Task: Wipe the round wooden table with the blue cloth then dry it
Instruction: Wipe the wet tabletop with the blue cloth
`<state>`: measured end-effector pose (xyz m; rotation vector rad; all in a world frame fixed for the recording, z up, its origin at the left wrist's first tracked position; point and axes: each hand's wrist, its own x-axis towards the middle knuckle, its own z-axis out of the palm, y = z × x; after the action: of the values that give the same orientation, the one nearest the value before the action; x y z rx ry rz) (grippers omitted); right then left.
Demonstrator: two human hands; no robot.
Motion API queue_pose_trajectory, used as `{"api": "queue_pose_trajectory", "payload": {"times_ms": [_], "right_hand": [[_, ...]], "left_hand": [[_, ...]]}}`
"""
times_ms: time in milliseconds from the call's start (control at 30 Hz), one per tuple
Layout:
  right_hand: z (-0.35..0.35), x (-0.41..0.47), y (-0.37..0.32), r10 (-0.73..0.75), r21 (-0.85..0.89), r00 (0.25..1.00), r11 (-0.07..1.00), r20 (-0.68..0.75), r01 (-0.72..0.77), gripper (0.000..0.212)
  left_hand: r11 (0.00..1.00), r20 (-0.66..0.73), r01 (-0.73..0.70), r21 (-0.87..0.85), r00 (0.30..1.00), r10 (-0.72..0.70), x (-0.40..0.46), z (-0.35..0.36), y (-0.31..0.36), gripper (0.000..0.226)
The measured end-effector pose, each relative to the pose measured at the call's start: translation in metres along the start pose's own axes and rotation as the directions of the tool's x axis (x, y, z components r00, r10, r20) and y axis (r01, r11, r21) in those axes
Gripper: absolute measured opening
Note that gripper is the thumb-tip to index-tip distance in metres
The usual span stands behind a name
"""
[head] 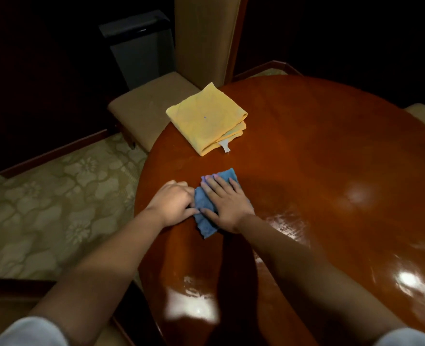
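The right hand (227, 204) is pressing flat, fingers straight, on the blue cloth (207, 208) near the round tabletop's (318, 158) left edge, while the left hand (174, 202) is pinching the cloth's side. A folded yellow cloth (206, 118) is lying beyond.

Dim room, corners of the frame falling to black. Overhead light throws white glare on the glossy table (331, 146) at lower right; edges bend and blur.

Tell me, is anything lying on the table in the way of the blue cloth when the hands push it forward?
Yes. A folded yellow cloth lies on the round wooden table near its far-left edge, ahead of the blue cloth. The right hand presses flat on the blue cloth; the left hand holds its edge. To the right, nothing lies on the table.
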<state>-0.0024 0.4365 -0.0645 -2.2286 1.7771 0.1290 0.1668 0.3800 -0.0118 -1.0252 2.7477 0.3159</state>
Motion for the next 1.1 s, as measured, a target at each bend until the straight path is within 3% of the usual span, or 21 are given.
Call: {"api": "queue_pose_trajectory", "payload": {"times_ms": [100, 300, 400, 533, 733, 833, 933, 1000, 1100], "right_hand": [[0.009, -0.022, 0.000, -0.011, -0.023, 0.999, 1.000, -0.042, 0.010, 0.086], [0.020, -0.090, 0.016, -0.010, -0.022, 0.997, 1.000, -0.080, 0.008, 0.073], [0.033, -0.132, 0.028, 0.024, -0.034, 0.989, 0.999, -0.143, -0.029, 0.058], [0.045, -0.180, 0.043, 0.085, 0.000, 0.973, 0.996, -0.216, -0.087, 0.057], [0.044, -0.193, 0.065, 0.185, 0.052, 0.965, 0.983, -0.185, -0.178, 0.057], [0.041, -0.176, 0.079, 0.296, 0.108, 0.938, 0.954, -0.179, -0.280, 0.061], [0.036, -0.155, 0.094, 0.379, 0.158, 0.904, 0.922, -0.198, -0.352, 0.079], [0.031, -0.138, 0.102, 0.449, 0.191, 0.874, 0.889, -0.185, -0.416, 0.085], [0.019, -0.110, 0.108, 0.496, 0.204, 0.852, 0.863, -0.166, -0.462, 0.079]], "left_hand": [[0.999, -0.027, 0.034, -0.012, 0.999, -0.035, -0.016, 0.010, 0.024, 0.029], [0.998, -0.116, 0.012, -0.064, 0.993, -0.020, -0.044, 0.032, 0.091, 0.024], [0.999, -0.067, 0.023, -0.031, 0.997, -0.025, -0.051, 0.039, 0.133, 0.030], [1.000, -0.053, -0.003, 0.019, 0.999, 0.004, -0.050, 0.046, 0.181, 0.033], [0.996, -0.075, 0.004, 0.088, 0.997, 0.003, -0.026, 0.041, 0.205, 0.029], [0.998, -0.110, 0.050, -0.036, 0.992, -0.054, -0.002, 0.039, 0.197, 0.028], [0.948, -0.231, 0.151, -0.281, 0.948, -0.219, 0.027, 0.034, 0.189, 0.025], [0.840, -0.241, 0.249, -0.482, 0.884, -0.400, 0.046, 0.027, 0.184, 0.026], [0.648, -0.108, 0.389, -0.655, 0.800, -0.590, 0.067, 0.021, 0.171, 0.030]]}}
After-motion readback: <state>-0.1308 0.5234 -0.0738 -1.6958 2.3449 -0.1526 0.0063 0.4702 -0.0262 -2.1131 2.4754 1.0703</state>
